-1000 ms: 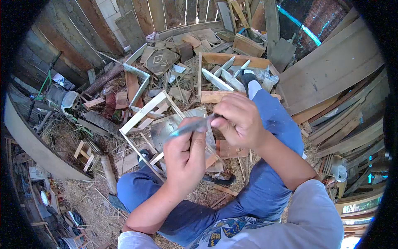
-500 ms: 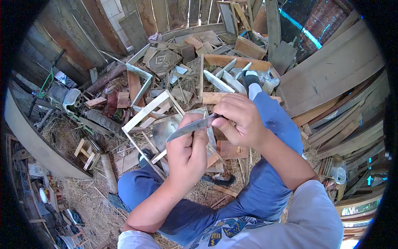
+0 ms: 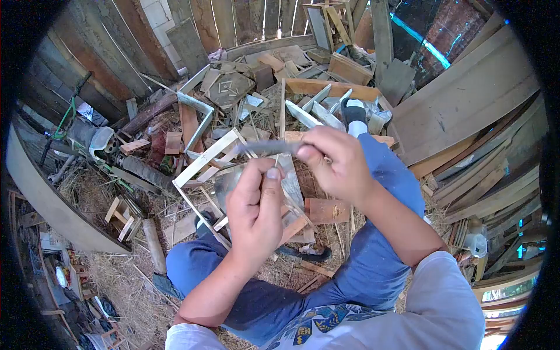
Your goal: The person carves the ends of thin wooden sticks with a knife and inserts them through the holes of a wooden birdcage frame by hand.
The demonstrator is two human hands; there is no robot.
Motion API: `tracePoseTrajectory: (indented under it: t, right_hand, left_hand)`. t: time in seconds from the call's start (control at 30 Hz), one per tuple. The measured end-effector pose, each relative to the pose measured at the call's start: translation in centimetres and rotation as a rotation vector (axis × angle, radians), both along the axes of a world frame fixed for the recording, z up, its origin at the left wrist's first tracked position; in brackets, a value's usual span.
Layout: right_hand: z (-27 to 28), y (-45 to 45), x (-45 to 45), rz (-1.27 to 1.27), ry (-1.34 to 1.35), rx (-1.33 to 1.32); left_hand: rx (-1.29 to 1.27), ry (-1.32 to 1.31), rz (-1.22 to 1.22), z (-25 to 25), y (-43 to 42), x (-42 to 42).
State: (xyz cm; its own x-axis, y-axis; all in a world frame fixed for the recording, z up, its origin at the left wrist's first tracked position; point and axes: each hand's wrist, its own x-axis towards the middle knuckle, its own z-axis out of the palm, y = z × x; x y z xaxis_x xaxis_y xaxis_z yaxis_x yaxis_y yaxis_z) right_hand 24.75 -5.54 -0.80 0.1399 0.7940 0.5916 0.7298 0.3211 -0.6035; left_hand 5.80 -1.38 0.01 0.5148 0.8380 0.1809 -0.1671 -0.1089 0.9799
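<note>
In the head view, the right hand (image 3: 335, 160) is closed on the near end of a knife (image 3: 268, 146), the fingers curled round and the thumb pressed in; the handle is mostly covered by the grip. The grey blade is motion-blurred and points across to the left, above the fingertips of the left hand (image 3: 255, 207). The left hand is raised with its fingers curled and its thumb upright beside the index finger; whether anything small is pinched between them, and whether the blade touches the hand, cannot be told. Below the hands, a pale wooden frame (image 3: 205, 157) lies tilted on the littered floor (image 3: 131, 280), partly over a grey panel (image 3: 297, 181). Just beside the panel, on its right, is a reddish-brown board (image 3: 327, 211). Farther out lies an open wooden crate (image 3: 332, 87) with whitish slats, a dark shoe (image 3: 353, 112) at its right side. Blue trouser legs (image 3: 379, 233) spread on both sides of the hands, and a wide board (image 3: 466, 99) leans at the far right.
</note>
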Motion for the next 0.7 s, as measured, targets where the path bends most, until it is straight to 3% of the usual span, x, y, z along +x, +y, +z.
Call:
tracePoseTrajectory:
  t: [0.1,0.33,0.47,0.7]
  right_hand:
    - [0.6,-0.1,0.6,-0.081,0.122,-0.04]
    - [0.8,-0.4,-0.3,0.111,-0.143,-0.001]
    - [1.1,-0.3,-0.7,0.119,-0.136,-0.002]
    - [0.7,-0.2,-0.4,0.053,-0.139,0.009]
  left_hand:
    - [0.027,0.0,-0.049,0.4,-0.3,-0.3]
    - [-0.04,-0.061,-0.046,-0.5,0.2,0.0]
    - [0.093,0.018,-0.06,-0.6,0.4,-0.2]
    - [0.023,-0.004,-0.015,-0.2,-0.3,0.0]
